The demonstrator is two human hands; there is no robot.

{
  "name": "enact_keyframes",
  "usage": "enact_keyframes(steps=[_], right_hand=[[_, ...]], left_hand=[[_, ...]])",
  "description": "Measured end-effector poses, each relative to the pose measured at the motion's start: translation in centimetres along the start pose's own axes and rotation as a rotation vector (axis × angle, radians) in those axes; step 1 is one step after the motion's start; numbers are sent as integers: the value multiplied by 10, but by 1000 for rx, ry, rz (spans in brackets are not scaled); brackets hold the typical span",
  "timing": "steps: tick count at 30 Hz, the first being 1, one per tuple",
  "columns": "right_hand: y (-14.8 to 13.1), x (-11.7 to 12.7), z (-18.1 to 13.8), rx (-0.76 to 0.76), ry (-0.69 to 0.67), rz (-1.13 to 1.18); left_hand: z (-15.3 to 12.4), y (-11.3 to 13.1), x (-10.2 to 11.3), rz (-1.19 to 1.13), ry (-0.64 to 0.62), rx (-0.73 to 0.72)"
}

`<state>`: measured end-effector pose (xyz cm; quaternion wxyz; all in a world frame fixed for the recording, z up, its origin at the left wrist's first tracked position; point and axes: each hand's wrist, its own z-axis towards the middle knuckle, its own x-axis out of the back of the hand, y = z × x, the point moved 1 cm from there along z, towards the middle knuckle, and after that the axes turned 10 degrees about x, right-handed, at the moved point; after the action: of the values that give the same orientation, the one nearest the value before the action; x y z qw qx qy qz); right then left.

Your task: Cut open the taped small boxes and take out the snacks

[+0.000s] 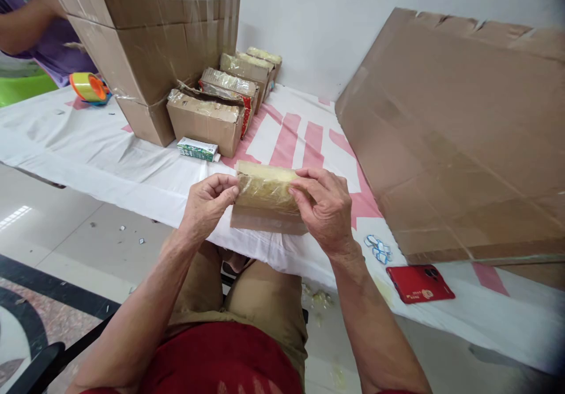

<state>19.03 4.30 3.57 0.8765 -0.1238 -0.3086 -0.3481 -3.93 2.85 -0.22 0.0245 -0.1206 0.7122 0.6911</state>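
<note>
A small cardboard box [267, 218] stands at the near edge of the table in front of me. Shiny, yellowish clear film or tape [267, 191] covers its upper part, wrinkled along the front. At the left end, my left hand [212, 201] is closed, thumb and forefinger pinching the film at the box's edge. My right hand [324, 205] is closed at the opposite end, its thumb and fingertips pressing on the film and the upper right corner. The fingers partly hide both ends of the box, and its contents cannot be seen.
Tall stacked cartons [150, 52] stand back left, beside a row of small boxes [205, 117]. A green-white carton [198, 149] lies before them. A tape roll [89, 86] is left, near another person's arm [29, 26]. A large cardboard sheet [463, 141], blue-white pieces [378, 249] and red phone [420, 284] are right.
</note>
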Motion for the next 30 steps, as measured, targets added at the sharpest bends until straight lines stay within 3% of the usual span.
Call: enact_keyframes(steps=[15,22,30], right_hand=[[-1,-4,-6,186,69,-96],[-1,2,5,12,-68,62],[-2,9,15,-26,-166,198]], left_hand=[[1,-2,-2,-10,10,35],[-2,-3,-3,8,19,-12],[0,5,2,52,-13,-50]])
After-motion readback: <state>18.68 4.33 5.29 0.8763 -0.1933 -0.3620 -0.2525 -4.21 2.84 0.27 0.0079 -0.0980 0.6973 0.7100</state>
